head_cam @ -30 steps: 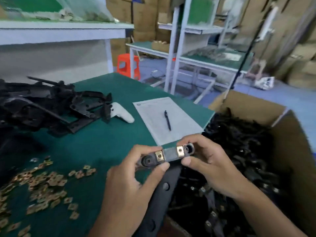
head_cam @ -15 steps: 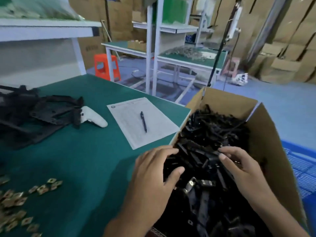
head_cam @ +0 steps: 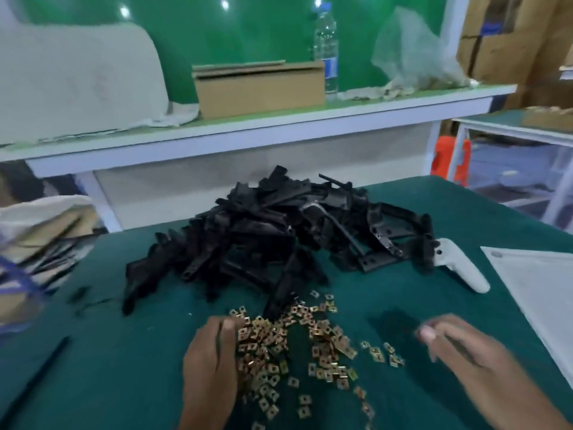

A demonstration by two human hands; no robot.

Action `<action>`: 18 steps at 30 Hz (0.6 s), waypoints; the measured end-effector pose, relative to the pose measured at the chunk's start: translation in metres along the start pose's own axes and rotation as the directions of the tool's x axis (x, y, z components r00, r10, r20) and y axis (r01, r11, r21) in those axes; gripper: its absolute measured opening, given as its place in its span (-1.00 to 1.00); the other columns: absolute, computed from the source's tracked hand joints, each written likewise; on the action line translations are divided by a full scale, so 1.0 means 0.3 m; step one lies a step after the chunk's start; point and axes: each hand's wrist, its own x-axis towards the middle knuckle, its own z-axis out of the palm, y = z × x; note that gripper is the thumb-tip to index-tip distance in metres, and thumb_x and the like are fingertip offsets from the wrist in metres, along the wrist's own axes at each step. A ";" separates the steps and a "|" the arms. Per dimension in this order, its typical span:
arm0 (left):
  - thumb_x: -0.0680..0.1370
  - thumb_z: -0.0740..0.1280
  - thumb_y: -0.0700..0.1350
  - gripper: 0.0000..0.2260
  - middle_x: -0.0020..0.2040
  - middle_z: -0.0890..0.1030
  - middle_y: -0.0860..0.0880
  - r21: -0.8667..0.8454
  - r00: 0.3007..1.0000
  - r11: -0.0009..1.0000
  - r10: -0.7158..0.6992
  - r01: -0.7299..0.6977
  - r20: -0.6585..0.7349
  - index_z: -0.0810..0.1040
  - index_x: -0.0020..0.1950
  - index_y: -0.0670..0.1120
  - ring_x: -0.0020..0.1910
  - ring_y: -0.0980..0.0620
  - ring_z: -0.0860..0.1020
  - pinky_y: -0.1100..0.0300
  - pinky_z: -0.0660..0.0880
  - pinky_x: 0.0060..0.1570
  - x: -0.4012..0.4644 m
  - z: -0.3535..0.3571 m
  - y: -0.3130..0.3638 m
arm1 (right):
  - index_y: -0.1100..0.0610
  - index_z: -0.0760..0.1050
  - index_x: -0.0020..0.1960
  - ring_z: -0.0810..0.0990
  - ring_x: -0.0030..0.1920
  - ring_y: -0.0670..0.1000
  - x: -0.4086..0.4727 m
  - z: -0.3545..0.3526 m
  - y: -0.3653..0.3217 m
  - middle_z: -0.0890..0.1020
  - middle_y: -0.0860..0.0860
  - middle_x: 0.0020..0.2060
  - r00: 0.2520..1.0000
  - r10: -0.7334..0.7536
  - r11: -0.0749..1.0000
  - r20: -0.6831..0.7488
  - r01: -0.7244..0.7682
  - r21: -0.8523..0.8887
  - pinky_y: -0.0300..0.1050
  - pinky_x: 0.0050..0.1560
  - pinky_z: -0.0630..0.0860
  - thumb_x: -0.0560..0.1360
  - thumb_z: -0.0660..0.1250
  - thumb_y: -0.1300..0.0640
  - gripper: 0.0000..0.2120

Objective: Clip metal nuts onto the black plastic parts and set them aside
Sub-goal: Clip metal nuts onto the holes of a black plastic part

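A heap of small brass-coloured metal nuts (head_cam: 279,346) lies on the green table (head_cam: 124,383) in front of me. Behind it is a big pile of black plastic parts (head_cam: 279,231). My left hand (head_cam: 207,367) rests at the left edge of the nut heap, its fingertips touching the nuts. My right hand (head_cam: 465,358) is blurred by motion, just right of the nuts and low over the table. Its fingers are stretched out and it holds nothing that I can see.
A white controller (head_cam: 462,268) lies right of the black pile, beside a paper sheet (head_cam: 539,283) at the table's right edge. A sack with cardboard (head_cam: 37,231) sits far left. The shelf behind carries a cardboard box (head_cam: 260,85) and a water bottle (head_cam: 325,41).
I have turned left, away from the cardboard box of parts. Both hands left that box and came to the nut heap; the part held a second ago is gone from them.
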 end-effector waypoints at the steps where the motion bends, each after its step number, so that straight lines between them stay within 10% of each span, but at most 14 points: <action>1: 0.55 -0.01 0.28 -0.57 -0.09 0.61 0.17 -0.045 0.996 0.996 -0.081 0.080 -0.028 0.60 -0.06 0.13 -0.05 0.20 0.55 0.37 0.33 -0.13 0.009 -0.007 -0.022 | -0.03 0.55 -0.16 0.57 -0.11 -0.15 0.061 0.060 -0.054 0.61 -0.11 -0.09 0.989 0.022 1.000 0.145 -0.022 -0.002 -0.33 -0.12 0.37 0.52 0.25 -0.27 -0.67; 7: 0.56 0.04 0.27 -0.57 -0.06 0.63 0.27 -0.243 0.976 0.951 -0.210 0.192 -0.051 0.60 -0.07 0.05 -0.06 0.41 0.55 0.30 0.37 -0.08 0.031 0.012 -0.063 | -0.08 0.39 0.36 0.53 0.09 -0.16 0.377 0.451 -0.163 0.57 -0.14 0.14 0.943 0.036 0.963 0.332 0.056 -0.263 -0.26 0.05 0.44 0.63 0.28 -0.15 -0.66; 10: 0.68 0.08 0.12 -0.64 -0.08 0.62 0.27 -0.256 0.974 0.947 -0.216 0.193 -0.066 0.60 -0.14 0.14 -0.07 0.34 0.55 0.20 0.40 -0.07 0.031 0.010 -0.087 | -0.17 0.02 0.62 0.42 0.21 0.07 0.500 0.560 -0.140 0.42 -0.01 0.26 0.975 -0.122 0.728 0.185 0.214 -0.651 -0.03 0.20 0.38 0.59 0.30 0.25 -0.25; 12: 0.70 0.10 0.06 -0.67 -0.10 0.63 0.23 -0.246 0.975 0.951 -0.211 0.188 -0.070 0.58 -0.17 0.19 -0.08 0.31 0.56 0.17 0.41 -0.07 0.035 0.012 -0.090 | -0.20 0.14 0.59 0.43 0.24 0.08 0.547 0.576 -0.135 0.44 -0.01 0.25 0.963 -0.206 0.598 0.171 0.263 -0.757 -0.01 0.23 0.37 0.59 0.27 0.28 -0.30; 18: 0.64 0.13 0.27 -0.70 -0.09 0.66 0.21 -0.295 0.978 0.946 -0.175 0.136 -0.111 0.56 -0.12 0.19 -0.11 0.30 0.59 0.03 0.51 -0.07 0.033 0.016 -0.084 | -0.02 0.65 0.17 0.58 0.14 -0.08 0.533 0.499 -0.183 0.62 -0.11 0.09 0.905 -0.417 0.851 0.084 0.422 -0.314 -0.11 0.20 0.49 0.67 0.25 0.20 -0.76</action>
